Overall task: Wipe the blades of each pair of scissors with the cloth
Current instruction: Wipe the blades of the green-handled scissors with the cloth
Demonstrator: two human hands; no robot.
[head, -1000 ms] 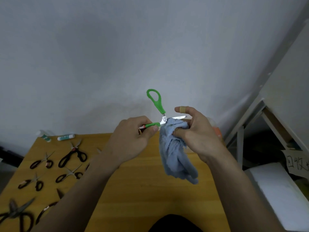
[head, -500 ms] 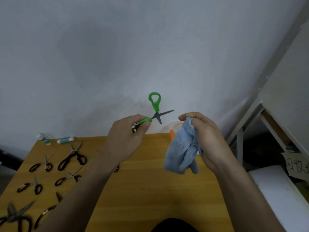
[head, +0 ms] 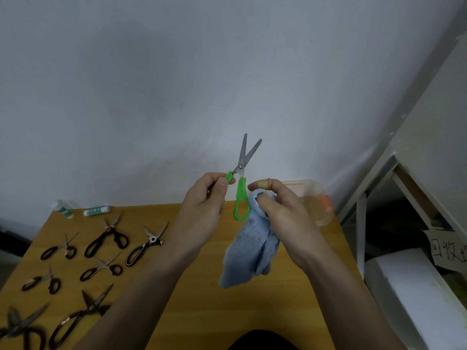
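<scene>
My left hand (head: pixel 204 210) pinches one green handle of the green-handled scissors (head: pixel 241 178), held up above the wooden table (head: pixel 202 299). Their blades point upward and are slightly apart; the other green loop hangs down beside the cloth. My right hand (head: pixel 283 213) grips a light blue cloth (head: pixel 250 251), which hangs down from the fingers. The cloth is below the blades and does not touch them. Several dark-handled scissors (head: pixel 106 239) lie on the left part of the table.
Two small tubes (head: pixel 97 210) lie at the table's far left edge. A clear plastic container (head: pixel 316 200) with an orange part stands at the far right corner. A white shelf frame (head: pixel 374 188) and a white box (head: pixel 414 296) are to the right.
The green scissors have swung round so the blades now point up and one handle loop hangs down. The cloth has come off the blades and sits lower in my right hand.
</scene>
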